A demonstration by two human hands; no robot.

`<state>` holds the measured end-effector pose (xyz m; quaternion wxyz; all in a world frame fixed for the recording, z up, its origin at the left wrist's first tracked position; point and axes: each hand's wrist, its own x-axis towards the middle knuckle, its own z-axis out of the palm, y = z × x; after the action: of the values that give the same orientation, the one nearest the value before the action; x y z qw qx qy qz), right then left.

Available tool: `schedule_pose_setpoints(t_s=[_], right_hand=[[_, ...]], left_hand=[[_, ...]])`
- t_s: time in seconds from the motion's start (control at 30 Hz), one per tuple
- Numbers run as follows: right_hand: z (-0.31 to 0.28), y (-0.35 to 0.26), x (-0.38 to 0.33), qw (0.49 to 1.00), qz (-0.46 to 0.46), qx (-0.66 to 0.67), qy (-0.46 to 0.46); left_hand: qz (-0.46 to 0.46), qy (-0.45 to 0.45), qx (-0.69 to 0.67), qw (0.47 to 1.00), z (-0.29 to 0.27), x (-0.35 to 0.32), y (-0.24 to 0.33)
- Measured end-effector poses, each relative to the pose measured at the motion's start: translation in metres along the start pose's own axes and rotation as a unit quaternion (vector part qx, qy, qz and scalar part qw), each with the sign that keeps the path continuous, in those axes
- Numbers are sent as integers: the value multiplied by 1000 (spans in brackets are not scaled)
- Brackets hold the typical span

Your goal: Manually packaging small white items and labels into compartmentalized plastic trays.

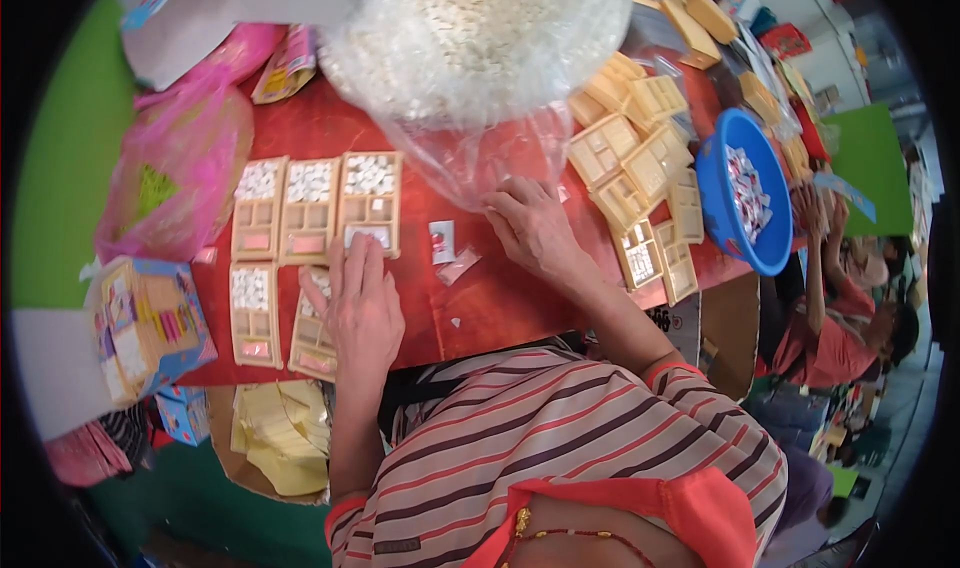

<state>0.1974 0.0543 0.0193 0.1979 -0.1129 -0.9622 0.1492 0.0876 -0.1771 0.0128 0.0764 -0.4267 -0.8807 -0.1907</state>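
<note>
My left hand (365, 303) is spread with fingers stretched over the lower part of a tan compartment tray (397, 208). Its fingertips touch a small pale packet (367, 235) there, and the thumb lies over another tray (312, 360) nearer me. Alongside stand more trays (258, 208), with small white pieces in their top compartments and pink packets in their lower ones. My right hand (537, 230) is at the near edge of a big clear plastic bag (480, 143) of small pale pieces. Its fingers curl down, hiding whatever is in them. Between my hands lie a small printed packet (442, 242) and a clear pink sachet (458, 266).
More tan trays (610, 148) are heaped at the right, beside a blue basin (712, 193) of small packets. A pink bag (175, 158) and an open toy box (150, 318) stand at the left. Another person (830, 328) sits at far right.
</note>
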Motion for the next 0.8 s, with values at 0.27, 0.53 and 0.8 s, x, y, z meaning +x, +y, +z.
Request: schedule_pose_setpoints(t_s=[0.27,0.53,0.8], right_hand=[[-39,57,-48,973,145,-144,105],[-49,80,-81,955,169,-238,50],[-92,41,-75,982,84,-87,147]], left_hand=[[134,-71,-128,980,11,-5,57],[163,-101,-156,969,23,-6,81],[139,-82,-265,951,19,0,84]])
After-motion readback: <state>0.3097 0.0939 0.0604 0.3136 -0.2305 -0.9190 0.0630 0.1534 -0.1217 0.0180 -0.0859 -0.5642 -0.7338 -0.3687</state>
